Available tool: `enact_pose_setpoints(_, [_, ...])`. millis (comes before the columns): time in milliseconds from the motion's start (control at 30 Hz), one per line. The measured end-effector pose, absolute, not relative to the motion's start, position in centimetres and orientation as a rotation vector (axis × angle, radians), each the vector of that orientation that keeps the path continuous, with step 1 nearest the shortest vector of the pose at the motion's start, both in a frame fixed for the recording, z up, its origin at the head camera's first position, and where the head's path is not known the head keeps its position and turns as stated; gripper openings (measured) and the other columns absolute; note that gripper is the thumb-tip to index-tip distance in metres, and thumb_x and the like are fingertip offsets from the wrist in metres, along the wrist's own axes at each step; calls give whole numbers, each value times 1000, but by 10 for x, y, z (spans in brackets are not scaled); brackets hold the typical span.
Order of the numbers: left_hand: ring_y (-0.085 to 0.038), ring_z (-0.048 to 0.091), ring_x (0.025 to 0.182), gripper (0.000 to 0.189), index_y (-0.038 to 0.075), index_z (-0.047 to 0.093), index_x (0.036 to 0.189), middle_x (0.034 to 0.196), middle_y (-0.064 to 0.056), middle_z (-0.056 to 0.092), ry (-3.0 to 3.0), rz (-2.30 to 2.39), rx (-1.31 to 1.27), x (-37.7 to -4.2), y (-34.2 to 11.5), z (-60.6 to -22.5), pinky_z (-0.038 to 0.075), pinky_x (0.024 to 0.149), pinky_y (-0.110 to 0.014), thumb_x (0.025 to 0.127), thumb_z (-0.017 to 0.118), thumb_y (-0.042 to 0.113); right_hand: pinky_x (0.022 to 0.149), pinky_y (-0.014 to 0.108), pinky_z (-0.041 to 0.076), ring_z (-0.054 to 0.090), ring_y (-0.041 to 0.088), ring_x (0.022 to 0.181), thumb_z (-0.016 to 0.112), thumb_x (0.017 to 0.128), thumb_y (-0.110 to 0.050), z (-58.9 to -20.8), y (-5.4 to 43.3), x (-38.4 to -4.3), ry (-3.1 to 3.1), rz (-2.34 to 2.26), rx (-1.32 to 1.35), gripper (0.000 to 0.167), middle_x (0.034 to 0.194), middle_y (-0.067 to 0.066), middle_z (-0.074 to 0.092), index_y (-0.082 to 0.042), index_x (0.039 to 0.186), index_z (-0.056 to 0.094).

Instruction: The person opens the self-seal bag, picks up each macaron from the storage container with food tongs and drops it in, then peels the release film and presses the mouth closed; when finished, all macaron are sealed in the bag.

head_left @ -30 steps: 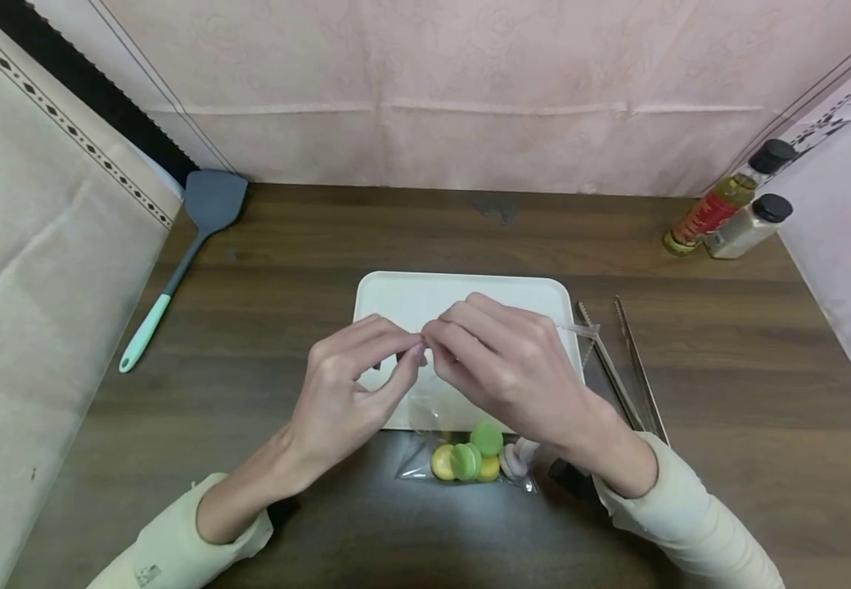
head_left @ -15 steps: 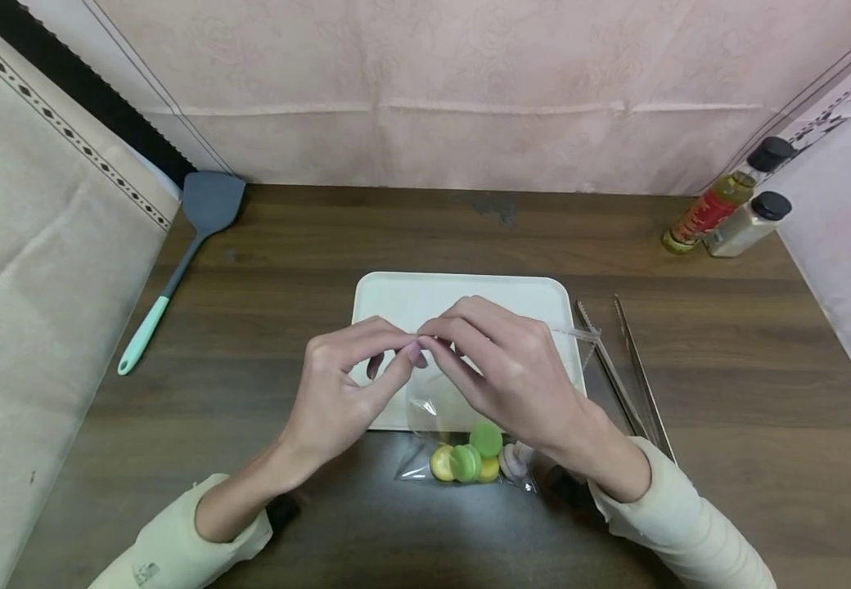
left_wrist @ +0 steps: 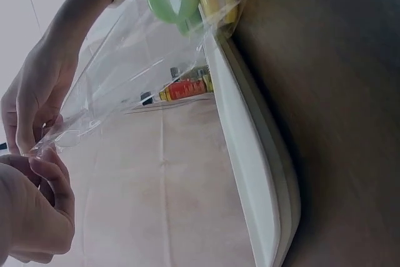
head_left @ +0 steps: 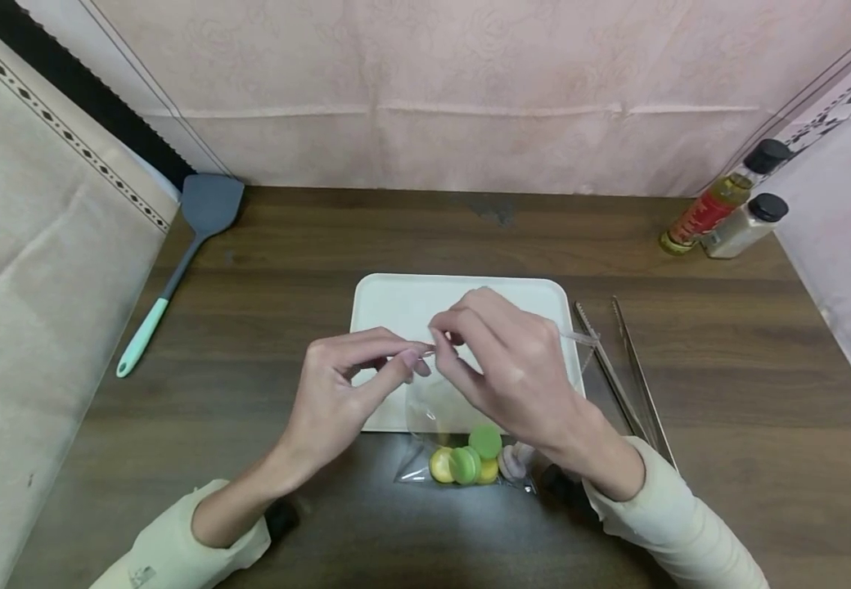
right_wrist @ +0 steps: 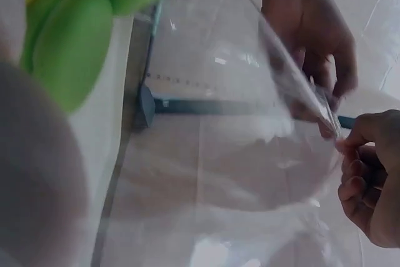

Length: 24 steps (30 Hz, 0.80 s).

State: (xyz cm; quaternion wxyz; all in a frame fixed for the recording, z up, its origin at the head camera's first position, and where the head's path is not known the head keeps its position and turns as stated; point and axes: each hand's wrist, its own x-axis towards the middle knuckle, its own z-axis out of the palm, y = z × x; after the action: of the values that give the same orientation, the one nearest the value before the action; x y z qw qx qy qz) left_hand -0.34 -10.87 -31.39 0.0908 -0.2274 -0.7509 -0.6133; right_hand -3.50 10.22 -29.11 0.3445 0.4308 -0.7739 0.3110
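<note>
A clear plastic bag [head_left: 414,468] hangs upright in front of a white tray [head_left: 403,296]. Green, yellow and pale greyish macarons [head_left: 466,464] lie in its bottom. With thumb and index finger my left hand [head_left: 348,384] pinches the bag's top edge. My right hand [head_left: 510,360] pinches the same edge close beside it, its fingertips a small gap away in the head view. In the left wrist view the clear film [left_wrist: 115,76] stretches from the macarons up to both hands. The right wrist view shows the right hand [right_wrist: 378,176] at the bag's rim, with green macarons [right_wrist: 72,48] near the camera.
Metal tongs [head_left: 635,376] lie right of the tray, partly behind the right forearm. A spatula [head_left: 190,254] with a mint handle lies at the left. An oil bottle [head_left: 713,209] and a black-capped jar [head_left: 745,229] stand at the back right. Cloth [head_left: 425,98] hangs behind the table.
The fingertips of both hands met earlier; now a small gap parts them, the right hand having shifted slightly right. The bag and macarons stay nearly in place.
</note>
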Motion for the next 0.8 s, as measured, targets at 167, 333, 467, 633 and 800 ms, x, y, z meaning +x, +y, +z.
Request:
enact_pose_setpoints(167, [-10, 50, 55, 16, 0, 85, 105, 84, -13, 78, -2230, -1966, -613, -2, -111, -314, 35, 46, -25, 102, 71, -5, 60, 28, 55, 65, 18, 70, 64, 102, 0, -287, 110, -37, -2013, 820, 1062, 10, 83, 8, 68, 0, 94, 72])
enact_pose_setpoints(333, [-12, 46, 50, 17, 1, 86, 105, 83, -6, 77, -2216, -2000, -604, -2, -113, -315, 32, 43, -26, 102, 70, -5, 59, 25, 48, 59, 17, 68, 62, 108, -7, -284, 119, -36, -2029, 881, 1002, 18, 81, 7, 66, 1, 96, 72])
enact_pose_setpoints(467, [-13, 45, 49, 17, 2, 86, 105, 83, -1, 77, -2214, -2006, -593, -2, -115, -314, 32, 42, -26, 102, 71, -4, 60, 24, 43, 54, 17, 66, 62, 110, -9, -281, 127, -34, -2063, 956, 956, 19, 81, 8, 65, 2, 99, 73])
enact_pose_setpoints(633, [-12, 44, 49, 17, 4, 86, 107, 83, 3, 75, -2242, -1988, -573, -3, -116, -314, 32, 41, -26, 104, 71, -2, 62, 21, 39, 50, 15, 67, 64, 112, -15, -277, 140, -32, -2115, 1005, 906, 22, 82, 8, 64, 2, 102, 72])
enact_pose_setpoints(800, [-10, 41, 49, 16, 4, 86, 106, 83, 1, 75, -2256, -1988, -548, -3, -116, -314, 29, 40, -27, 105, 70, 0, 64, 18, 36, 47, 10, 70, 59, 115, -31, -271, 158, -32, -2125, 1031, 786, 40, 82, 11, 64, 4, 102, 73])
